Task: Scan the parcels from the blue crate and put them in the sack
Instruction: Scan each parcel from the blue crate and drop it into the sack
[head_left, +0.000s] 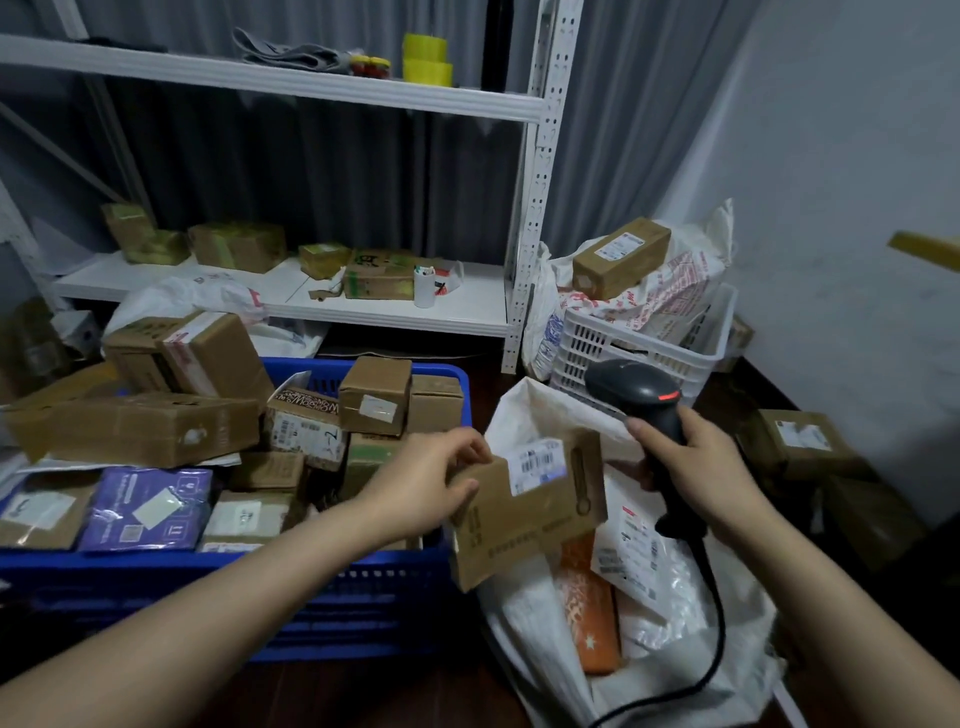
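My left hand (434, 480) grips a flat cardboard parcel (524, 512) by its left edge and holds it over the open white sack (530, 613). The parcel's white barcode label (537, 462) faces up. My right hand (698, 467) is closed around the handle of a dark barcode scanner (636, 392), whose head sits just above and right of the parcel, with its black cable trailing down over the sack. The blue crate (332, 597) on the left is full of cardboard boxes and a purple parcel (148, 506). Inside the sack lie an orange parcel (592, 608) and a white labelled bag (631, 556).
A white crate (597, 343) with a box and printed bags stands behind the sack. A white metal shelf (384, 306) at the back carries several boxes and a white cup. More cartons (802, 441) lie on the dark floor at the right, near the wall.
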